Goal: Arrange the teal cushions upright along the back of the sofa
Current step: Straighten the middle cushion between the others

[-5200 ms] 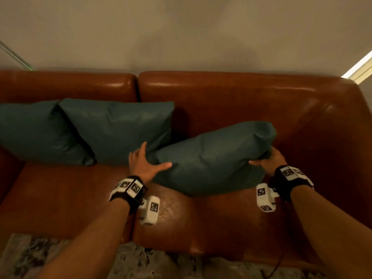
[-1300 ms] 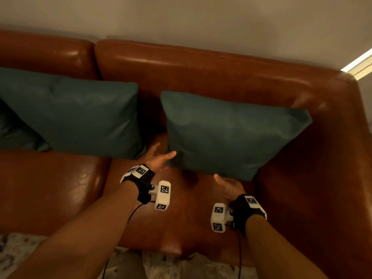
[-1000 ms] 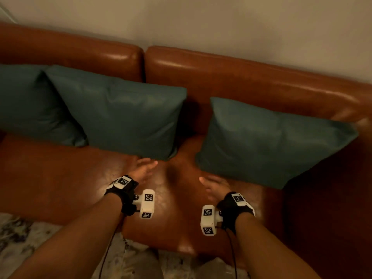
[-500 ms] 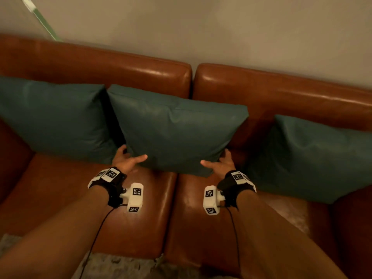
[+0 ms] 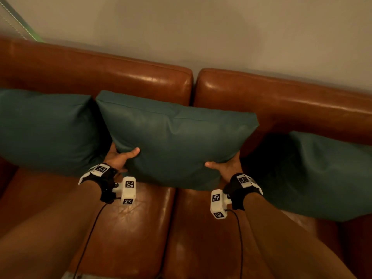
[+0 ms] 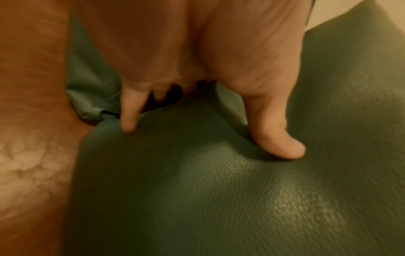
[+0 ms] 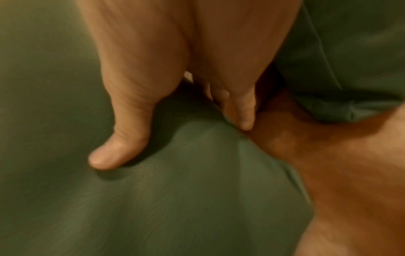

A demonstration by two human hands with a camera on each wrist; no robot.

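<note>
The middle teal cushion (image 5: 177, 141) stands upright against the brown leather sofa (image 5: 141, 81) back, straddling the seam between the two back sections. The left hand (image 5: 118, 158) grasps its lower left edge, thumb pressed into the front face and fingers tucked behind; the right hand (image 5: 225, 166) grasps the lower right edge the same way (both wrist views show the thumbs denting the leather). The left cushion (image 5: 46, 129) touches it, while the right cushion (image 5: 318, 174) leans just beside it.
</note>
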